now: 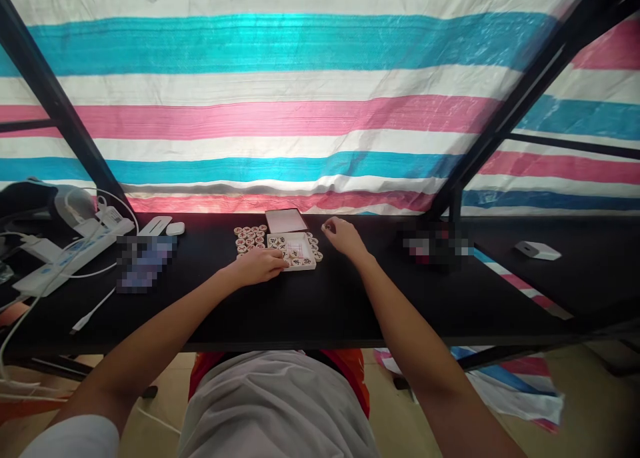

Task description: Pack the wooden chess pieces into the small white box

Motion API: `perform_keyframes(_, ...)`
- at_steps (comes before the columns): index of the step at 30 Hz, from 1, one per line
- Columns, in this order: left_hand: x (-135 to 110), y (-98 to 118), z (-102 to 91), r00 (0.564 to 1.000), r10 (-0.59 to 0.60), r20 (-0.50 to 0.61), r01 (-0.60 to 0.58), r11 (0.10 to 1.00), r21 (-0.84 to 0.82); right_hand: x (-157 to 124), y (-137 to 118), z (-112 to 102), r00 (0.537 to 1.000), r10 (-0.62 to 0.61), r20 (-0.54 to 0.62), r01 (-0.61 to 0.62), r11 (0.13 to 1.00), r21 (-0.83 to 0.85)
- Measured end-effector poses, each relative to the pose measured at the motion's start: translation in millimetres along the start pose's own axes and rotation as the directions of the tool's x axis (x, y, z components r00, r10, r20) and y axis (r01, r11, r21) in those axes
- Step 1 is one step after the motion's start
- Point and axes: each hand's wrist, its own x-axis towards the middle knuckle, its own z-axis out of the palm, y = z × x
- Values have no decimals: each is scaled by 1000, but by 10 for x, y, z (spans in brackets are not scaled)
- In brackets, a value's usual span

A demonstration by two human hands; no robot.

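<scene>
A small white box [306,267] stands on the black table with several round Chinese chess pieces [296,260] lying in it. My left hand [261,265] is closed over the box's front left corner, its fingertips reaching in among the pieces; what lies under them is hidden. To the right of the box, my right hand [345,237] pinches a chess piece [328,227] just above the table. Rows of pieces with red marks [250,238] lie left of the box. More pieces [314,243] sit along its right side. Behind it rests the open lid [287,220].
At the left are a white power strip [75,258] with cables, a blurred phone [147,265] and a white earbud case [175,229]. A blurred dark object [435,245] and a white charger [538,250] lie to the right. Striped sheeting [280,118] hangs behind the table.
</scene>
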Motion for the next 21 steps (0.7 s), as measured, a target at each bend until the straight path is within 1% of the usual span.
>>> perform_keyframes(2,-1,-3,4,1000,3,-10,-3,1000,-4,11,104,7,992,74,106,-70,997,-45)
perform_keyframes(3,-1,-3,6,1000,5,-13,-5,1000,-6,12,138,12,984,94,154,-86,995,-59)
perform_keyframes(5,2,0,6,1000,2,-14,-2,1000,-9,9,174,15,969,102,226,-89,994,-65)
perform_keyframes(9,6,9,-2,1000,-8,-6,8,1000,-15,11,188,-8,945,82,316,-71,996,-46)
perform_keyframes(11,5,11,-5,1000,-11,-7,11,1000,-17,20,191,-2,945,66,321,-60,998,-28)
perform_keyframes(16,4,8,-1,1000,-20,-4,20,999,-26,31,143,93,973,-18,229,9,999,37)
perform_keyframes(19,6,9,2,1000,-12,-3,12,999,-33,17,76,125,969,-84,234,68,995,75)
perform_keyframes(21,8,8,3,1000,-10,1,10,999,-33,6,42,120,963,-102,248,87,994,71)
